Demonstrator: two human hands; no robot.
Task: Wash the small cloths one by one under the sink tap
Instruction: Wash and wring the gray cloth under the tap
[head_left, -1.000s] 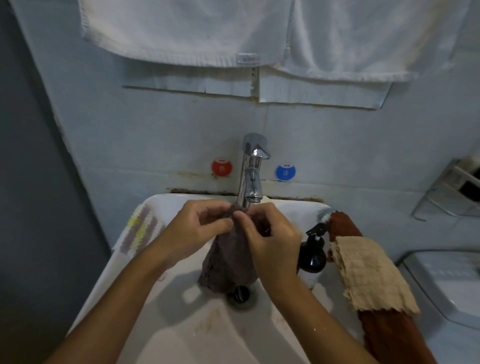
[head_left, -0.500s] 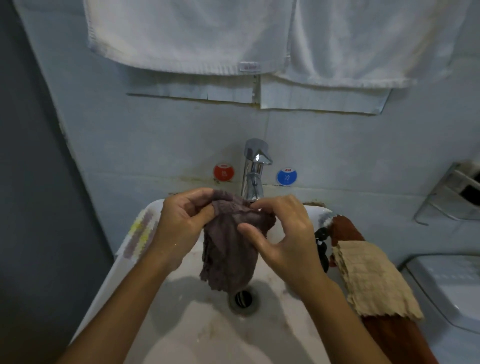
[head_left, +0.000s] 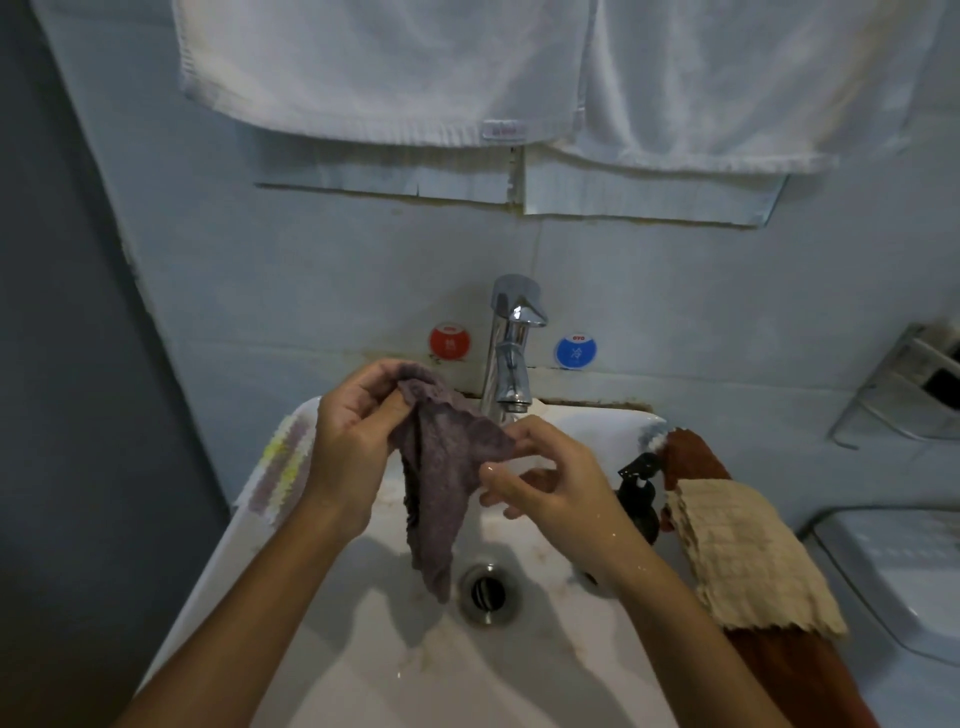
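Head view: left hand (head_left: 348, 441) pinches the purple cloth (head_left: 441, 478) by its top corner; right hand (head_left: 550, 483) pinches its other edge with curled fingers (head_left: 511, 434), below the tap (head_left: 511, 353), over the sink (head_left: 363, 649) drain (head_left: 488, 592).

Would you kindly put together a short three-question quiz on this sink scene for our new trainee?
1. True or false: the purple cloth is held by both hands.
2. Which cloth lies on top at the sink's right edge? A) the beige cloth B) a green cloth C) a black cloth
3. Fill in: the sticker left of the tap is ____.

Key:
1. True: the left hand grips its upper corner and the right hand pinches another edge, with the rest hanging over the drain.
2. A: it lies over the brown cloth.
3. Red: the red sticker; the blue sticker is on the right.
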